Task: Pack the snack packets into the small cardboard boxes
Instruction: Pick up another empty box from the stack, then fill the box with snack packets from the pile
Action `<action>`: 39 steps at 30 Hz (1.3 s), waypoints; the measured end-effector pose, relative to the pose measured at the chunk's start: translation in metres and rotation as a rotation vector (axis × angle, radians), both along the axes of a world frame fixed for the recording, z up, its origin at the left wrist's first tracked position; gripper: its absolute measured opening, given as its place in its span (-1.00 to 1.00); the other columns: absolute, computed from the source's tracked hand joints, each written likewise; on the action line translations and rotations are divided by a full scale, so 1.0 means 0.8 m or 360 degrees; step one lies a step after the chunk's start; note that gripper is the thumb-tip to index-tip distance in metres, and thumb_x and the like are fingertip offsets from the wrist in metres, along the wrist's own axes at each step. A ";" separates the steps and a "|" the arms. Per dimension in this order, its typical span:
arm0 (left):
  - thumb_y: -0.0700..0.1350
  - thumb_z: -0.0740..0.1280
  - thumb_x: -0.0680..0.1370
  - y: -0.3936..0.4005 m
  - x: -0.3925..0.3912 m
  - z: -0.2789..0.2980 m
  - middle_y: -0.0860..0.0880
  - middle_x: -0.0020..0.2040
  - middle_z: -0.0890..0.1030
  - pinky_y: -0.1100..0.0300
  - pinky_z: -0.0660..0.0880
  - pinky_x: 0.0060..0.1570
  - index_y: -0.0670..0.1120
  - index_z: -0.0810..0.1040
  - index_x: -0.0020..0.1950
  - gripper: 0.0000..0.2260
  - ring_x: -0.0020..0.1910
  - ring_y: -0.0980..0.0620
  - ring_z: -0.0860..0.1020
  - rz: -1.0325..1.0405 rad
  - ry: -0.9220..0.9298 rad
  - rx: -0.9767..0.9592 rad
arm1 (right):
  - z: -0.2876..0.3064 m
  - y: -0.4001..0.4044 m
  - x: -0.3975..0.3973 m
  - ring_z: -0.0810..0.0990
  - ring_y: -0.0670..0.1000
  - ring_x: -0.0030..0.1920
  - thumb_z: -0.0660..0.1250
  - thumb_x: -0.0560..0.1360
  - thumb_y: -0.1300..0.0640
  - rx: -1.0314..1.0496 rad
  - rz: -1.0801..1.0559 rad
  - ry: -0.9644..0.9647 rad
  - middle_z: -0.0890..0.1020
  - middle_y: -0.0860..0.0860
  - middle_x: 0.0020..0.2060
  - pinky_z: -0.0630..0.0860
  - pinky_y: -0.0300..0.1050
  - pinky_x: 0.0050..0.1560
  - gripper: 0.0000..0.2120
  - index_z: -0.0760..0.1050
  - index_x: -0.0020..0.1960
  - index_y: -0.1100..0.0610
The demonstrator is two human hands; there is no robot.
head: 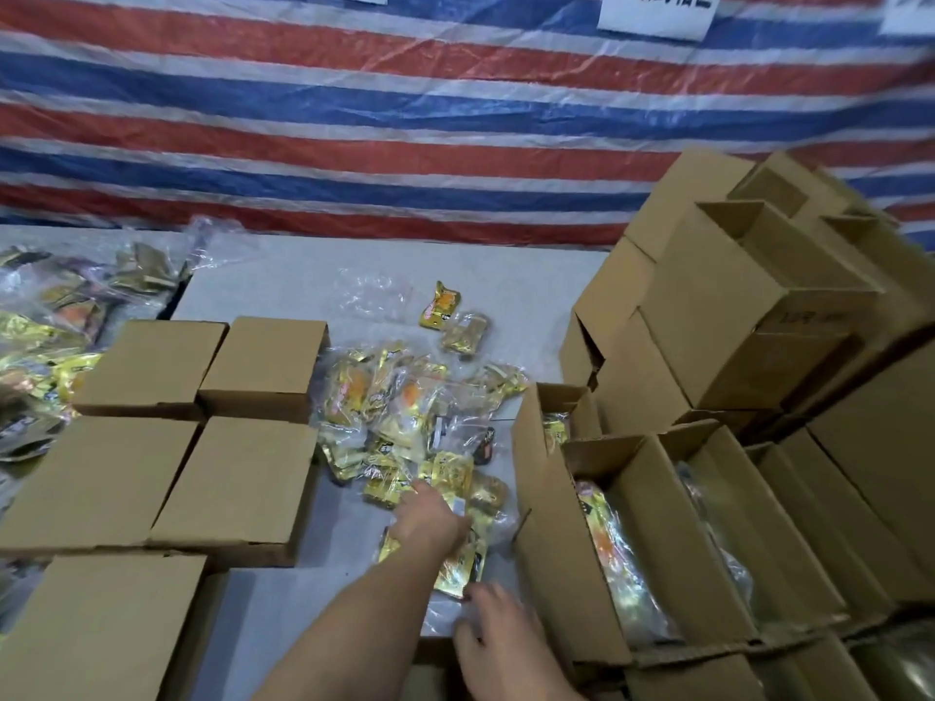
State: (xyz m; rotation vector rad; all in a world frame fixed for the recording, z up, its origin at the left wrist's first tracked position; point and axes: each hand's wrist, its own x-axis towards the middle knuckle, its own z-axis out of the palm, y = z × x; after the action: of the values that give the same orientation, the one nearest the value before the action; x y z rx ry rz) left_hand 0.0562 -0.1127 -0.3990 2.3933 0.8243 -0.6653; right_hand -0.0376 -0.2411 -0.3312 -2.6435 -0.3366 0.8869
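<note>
A red, white and blue striped tarp (354,118) hangs behind the grey table (313,280). My left hand (430,516) reaches toward twelve o'clock into the heap of yellow snack packets (399,422) at the table's middle, fingers curled onto a gold packet (458,564). My right hand (498,637) hovers at six o'clock, fingers loose, holding nothing. Closed small cardboard boxes (243,478) sit at nine o'clock; open boxes (652,538), packets inside, stand at three o'clock.
</note>
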 end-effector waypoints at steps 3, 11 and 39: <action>-0.03 0.52 0.45 0.007 0.003 -0.017 -0.16 0.18 0.52 0.02 0.61 0.07 -0.24 0.29 0.40 -0.34 0.08 -0.11 0.58 0.0272 -0.0042 -0.0231 | 0.000 0.001 0.005 0.44 0.03 0.32 0.11 0.60 -0.09 0.0099 -0.0151 0.0045 0.47 -0.02 0.32 0.35 -0.13 0.26 -0.64 0.41 0.34 -0.04; -0.13 0.41 0.49 0.035 -0.031 0.034 -0.01 -0.23 0.65 0.22 0.57 -0.32 -0.15 0.61 0.08 -0.80 -0.32 0.08 0.60 0.0311 -0.0532 -0.0687 | 0.021 0.047 0.057 0.54 -0.06 0.09 0.24 0.62 -0.04 0.0740 -0.0977 0.0195 0.56 -0.01 0.23 0.47 -0.11 0.05 -0.74 0.42 0.28 0.00; -0.11 0.21 0.68 0.115 -0.241 0.043 0.18 0.03 0.59 0.53 0.38 -0.03 0.01 0.58 0.10 -0.85 0.02 0.26 0.52 -0.0192 -0.0433 -0.0926 | 0.028 0.040 -0.026 0.46 -0.18 -0.17 0.38 0.33 0.04 0.0285 0.0830 0.0388 0.52 -0.15 -0.09 0.32 -0.54 -0.30 -0.65 0.38 0.07 -0.14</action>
State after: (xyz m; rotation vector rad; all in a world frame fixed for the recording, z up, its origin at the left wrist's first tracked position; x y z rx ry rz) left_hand -0.1366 -0.0206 -0.3643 1.9464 0.3133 -0.5191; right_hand -0.0585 -0.2093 -0.3091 -2.2788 -1.0173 1.2499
